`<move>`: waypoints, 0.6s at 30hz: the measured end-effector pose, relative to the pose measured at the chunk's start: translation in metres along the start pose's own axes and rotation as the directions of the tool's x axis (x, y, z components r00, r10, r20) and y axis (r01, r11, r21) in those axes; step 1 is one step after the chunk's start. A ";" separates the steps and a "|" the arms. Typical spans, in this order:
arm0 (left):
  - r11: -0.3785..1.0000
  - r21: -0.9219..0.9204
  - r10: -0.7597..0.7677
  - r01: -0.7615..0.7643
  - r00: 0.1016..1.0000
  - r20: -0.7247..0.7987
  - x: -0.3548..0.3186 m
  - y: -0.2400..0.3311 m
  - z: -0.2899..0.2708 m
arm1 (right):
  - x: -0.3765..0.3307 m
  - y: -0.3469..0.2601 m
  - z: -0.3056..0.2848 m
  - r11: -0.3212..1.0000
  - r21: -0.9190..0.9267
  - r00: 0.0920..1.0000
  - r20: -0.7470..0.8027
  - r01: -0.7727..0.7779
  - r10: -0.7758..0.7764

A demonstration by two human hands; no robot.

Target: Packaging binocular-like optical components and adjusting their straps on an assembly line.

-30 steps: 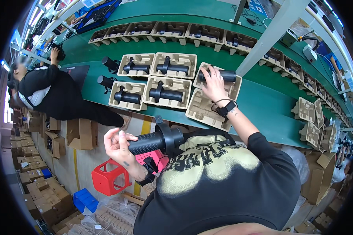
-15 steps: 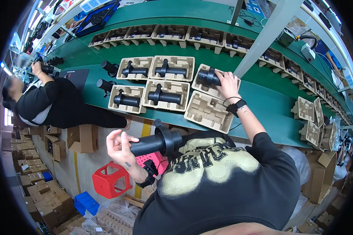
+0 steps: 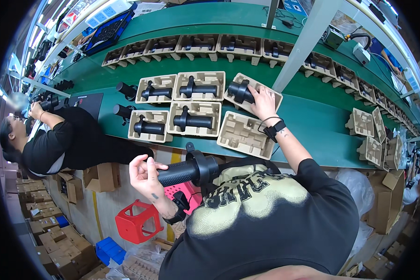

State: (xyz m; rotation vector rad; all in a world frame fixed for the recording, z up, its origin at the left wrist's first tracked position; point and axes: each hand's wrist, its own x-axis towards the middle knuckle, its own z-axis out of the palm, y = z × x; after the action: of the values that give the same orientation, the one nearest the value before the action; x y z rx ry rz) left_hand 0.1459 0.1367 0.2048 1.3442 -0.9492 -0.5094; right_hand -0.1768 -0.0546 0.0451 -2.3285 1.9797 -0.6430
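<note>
Black handheld devices, each a ribbed cylindrical grip with a rounded head, are filling most of the moulded pulp trays on the green workbench (image 3: 322,126). One such device (image 3: 189,170) is being gripped by its ribbed handle in the left hand (image 3: 143,173), fingers curled around it, and is being held off the bench, just in front of the person's chest. The right hand (image 3: 262,100) is reaching across the bench and closing over another device (image 3: 241,91), which is lying in the tilted upper-right tray (image 3: 273,95).

Just below that tray, an empty pulp tray (image 3: 245,135) is sitting at the bench's near edge, its shaped recesses showing. To its left, four trays are lying in two rows, and each is holding one device on its side: the upper pair (image 3: 198,86) and the lower pair (image 3: 193,120). Two loose black devices (image 3: 125,89) are lying on the bench just beside these trays, at their left.

Farther back, a long row of trays (image 3: 238,46) is running along the bench, each with a dark part inside. At the right end, a stack of empty trays (image 3: 371,135) is standing on edge. Another person (image 3: 65,140) in black is working at the bench's left end, hands raised around a dark object.
</note>
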 end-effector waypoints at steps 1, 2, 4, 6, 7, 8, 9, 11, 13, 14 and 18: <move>1.000 -0.003 0.001 -0.001 1.000 0.003 0.001 0.001 0.002 | 0.000 0.003 0.003 1.000 -0.003 1.000 -0.002 -0.003 0.003; 1.000 0.010 0.000 -0.001 1.000 0.014 0.003 0.002 0.003 | 0.001 0.008 0.007 0.998 -0.027 0.997 0.059 -0.052 0.053; 1.000 0.028 0.002 -0.002 1.000 0.019 0.003 0.004 0.003 | 0.001 0.011 0.007 0.993 -0.028 0.983 0.140 -0.117 0.120; 1.000 0.015 0.009 -0.009 1.000 0.028 0.003 0.005 0.003 | 0.001 0.011 0.005 0.995 0.066 0.997 0.004 -0.073 0.072; 1.000 0.015 0.012 -0.013 1.000 0.028 0.004 0.004 0.004 | 0.002 0.010 0.003 0.988 0.151 0.990 -0.135 -0.016 0.037; 0.999 0.036 0.009 -0.010 1.000 0.025 0.006 0.003 0.004 | 0.004 0.007 0.002 0.981 0.193 0.992 -0.125 0.031 -0.007; 0.998 0.057 0.002 -0.003 1.000 0.029 0.005 0.004 0.004 | 0.003 0.003 0.003 0.981 0.192 0.992 -0.124 0.024 0.000; 0.999 0.035 0.002 -0.004 0.999 0.052 0.006 0.006 0.007 | 0.005 -0.003 0.011 0.972 0.224 0.995 -0.085 0.066 -0.048; 1.000 0.014 0.008 -0.009 0.998 0.065 0.006 0.005 0.011 | 0.008 -0.008 0.019 0.953 0.300 0.999 -0.032 0.031 -0.022; 1.000 0.015 0.012 -0.013 0.998 0.065 0.006 0.006 0.012 | 0.009 -0.010 0.022 0.960 0.278 1.000 -0.015 0.011 -0.007; 1.000 -0.017 0.016 -0.015 0.998 0.064 0.004 0.001 0.009 | 0.012 -0.014 0.024 0.941 0.336 0.998 -0.065 0.044 -0.024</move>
State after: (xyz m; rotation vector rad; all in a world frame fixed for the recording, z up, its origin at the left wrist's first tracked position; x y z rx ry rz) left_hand 0.1404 0.1287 0.2069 1.3117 -1.0054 -0.5502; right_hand -0.1544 -0.0695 0.0310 -2.1618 1.6897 -0.9779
